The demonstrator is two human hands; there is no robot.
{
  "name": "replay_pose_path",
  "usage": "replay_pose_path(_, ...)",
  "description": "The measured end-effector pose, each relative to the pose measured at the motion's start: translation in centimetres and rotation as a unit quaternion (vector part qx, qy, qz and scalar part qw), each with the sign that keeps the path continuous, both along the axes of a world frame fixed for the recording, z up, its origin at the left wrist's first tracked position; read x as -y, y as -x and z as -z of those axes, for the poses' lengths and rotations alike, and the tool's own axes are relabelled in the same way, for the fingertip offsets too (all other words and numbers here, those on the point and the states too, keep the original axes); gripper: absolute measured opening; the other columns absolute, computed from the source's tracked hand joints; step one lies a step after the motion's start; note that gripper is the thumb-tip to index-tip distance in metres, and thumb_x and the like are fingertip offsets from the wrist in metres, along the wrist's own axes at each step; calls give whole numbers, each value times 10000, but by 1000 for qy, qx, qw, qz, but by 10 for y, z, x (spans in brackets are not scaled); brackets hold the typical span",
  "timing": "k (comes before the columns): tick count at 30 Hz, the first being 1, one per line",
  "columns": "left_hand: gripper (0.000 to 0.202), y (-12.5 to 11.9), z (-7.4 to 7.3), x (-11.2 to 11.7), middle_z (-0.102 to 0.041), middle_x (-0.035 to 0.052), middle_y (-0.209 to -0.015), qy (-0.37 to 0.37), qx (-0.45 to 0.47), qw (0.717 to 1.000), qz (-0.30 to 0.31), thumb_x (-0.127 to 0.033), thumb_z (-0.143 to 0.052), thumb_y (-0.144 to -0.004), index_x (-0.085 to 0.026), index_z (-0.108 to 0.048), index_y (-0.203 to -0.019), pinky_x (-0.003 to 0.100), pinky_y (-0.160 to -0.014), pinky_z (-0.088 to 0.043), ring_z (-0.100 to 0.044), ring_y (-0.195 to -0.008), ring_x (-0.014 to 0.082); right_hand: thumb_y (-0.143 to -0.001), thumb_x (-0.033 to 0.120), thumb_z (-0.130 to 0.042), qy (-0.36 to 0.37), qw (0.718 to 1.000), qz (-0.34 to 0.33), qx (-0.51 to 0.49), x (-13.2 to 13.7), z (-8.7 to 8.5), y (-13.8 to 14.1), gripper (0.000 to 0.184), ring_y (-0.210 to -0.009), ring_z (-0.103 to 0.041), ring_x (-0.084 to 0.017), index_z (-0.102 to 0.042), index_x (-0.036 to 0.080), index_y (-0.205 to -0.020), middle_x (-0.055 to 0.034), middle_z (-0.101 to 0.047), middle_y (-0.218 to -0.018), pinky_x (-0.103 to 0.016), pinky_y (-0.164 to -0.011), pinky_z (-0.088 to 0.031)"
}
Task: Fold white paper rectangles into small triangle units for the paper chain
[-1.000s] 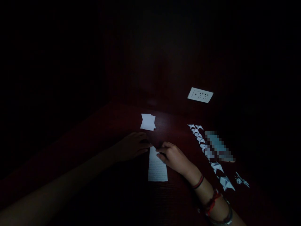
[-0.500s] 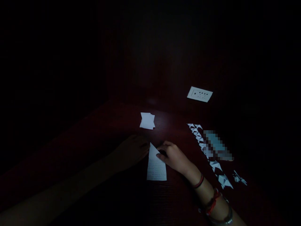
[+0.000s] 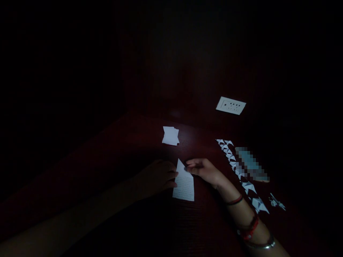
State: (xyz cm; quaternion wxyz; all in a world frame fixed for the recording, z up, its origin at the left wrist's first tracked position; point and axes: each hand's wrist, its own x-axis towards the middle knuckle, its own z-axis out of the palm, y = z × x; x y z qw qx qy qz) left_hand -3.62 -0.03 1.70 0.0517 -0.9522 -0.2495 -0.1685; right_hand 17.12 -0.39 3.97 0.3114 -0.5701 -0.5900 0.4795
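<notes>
A small sheet of paper (image 3: 184, 184) covered in lines of writing lies in front of me, its top folded to a slanting point. My left hand (image 3: 162, 176), deep in shadow, has its fingertips on the sheet's left edge, closed on it. At the slanted right edge, my right hand (image 3: 205, 170) pinches the paper between thumb and fingers. Beyond both hands sits a stack of white paper pieces (image 3: 170, 136). A row of folded paper pieces (image 3: 230, 156) runs along the right side, towards me.
The dark red table (image 3: 150, 142) is dimly lit. A phone-like object (image 3: 252, 164), blurred out, lies right of the folded row. Small white scraps (image 3: 277, 202) lie near my right forearm. A white socket plate (image 3: 230, 105) is on the wall behind.
My left fingers have shifted from the sheet's top tip down its left edge. My right hand has moved slightly up along the slanted edge. The whole view has shifted a little.
</notes>
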Motion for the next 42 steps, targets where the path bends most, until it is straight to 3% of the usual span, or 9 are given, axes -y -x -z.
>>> replay_pose_path(5,298,5,0,-7,-602,10,-1052,30,13,999,31,-418,-484,-844,-216,-580,-1040,315,-866,-343,-477,-1065,192,-632,59,-623,58,987,16,-152,4,-9,1,344,-797,-597,-115,-596,120,-969,-61,-636,-917,-256,-783,-469)
replay_pose_path(12,341,11,-6,-8,-584,-7,-1100,40,-10,998,45,-448,-482,-832,-258,-543,-1109,316,-911,-308,-420,-1131,198,-624,51,-619,108,966,20,-235,2,-9,-3,396,-707,-597,-74,-574,135,-1008,-69,-613,-984,-163,-591,-462)
replay_pose_path(16,344,13,-1,-15,-557,3,-1127,21,-11,998,63,-413,-508,-829,-280,-514,-1146,312,-898,-313,-445,-1098,188,-619,116,-646,40,989,2,-141,-5,4,-2,365,-632,-563,-79,-597,121,-980,-52,-639,-866,-179,-532,-426)
replay_pose_path(21,360,16,3,-25,-509,28,-1139,-13,-35,997,60,-327,-571,-804,-361,-497,-1155,316,-819,-356,-492,-997,195,-624,110,-629,-112,993,-29,3,-16,17,0,362,-611,-526,-92,-604,122,-985,17,-600,-674,-239,-656,-438)
replay_pose_path(26,333,19,0,-30,-511,32,-1111,-26,-32,997,60,-246,-538,-827,-366,-516,-1136,305,-798,-366,-494,-975,189,-664,97,-592,-195,967,-120,110,-16,14,-4,131,-582,-483,-79,-653,133,-775,33,-549,-619,-197,-583,-397)
replay_pose_path(31,289,29,-2,-35,-504,24,-1138,-25,-12,999,43,-275,-487,-857,-352,-522,-1133,316,-842,-347,-479,-1010,184,-726,82,-543,-291,925,-181,163,-9,8,-4,138,-641,-508,-90,-653,147,-778,-3,-600,-725,-201,-610,-395)
replay_pose_path(37,242,11,-13,-1,-566,72,-1029,-81,19,990,-118,-298,-406,-890,-186,-606,-967,366,-822,-346,-502,-946,226,-750,98,-532,-335,899,-177,220,-5,7,0,127,-639,-516,-95,-643,145,-790,-12,-593,-720,-198,-610,-391)
replay_pose_path(42,249,-5,3,19,-575,44,-1058,-38,6,998,-51,-328,-414,-882,-206,-544,-1055,349,-835,-332,-498,-966,209,-762,139,-537,-326,902,-118,258,-8,11,-2,139,-669,-542,-113,-645,159,-846,-24,-622,-756,-217,-637,-403)
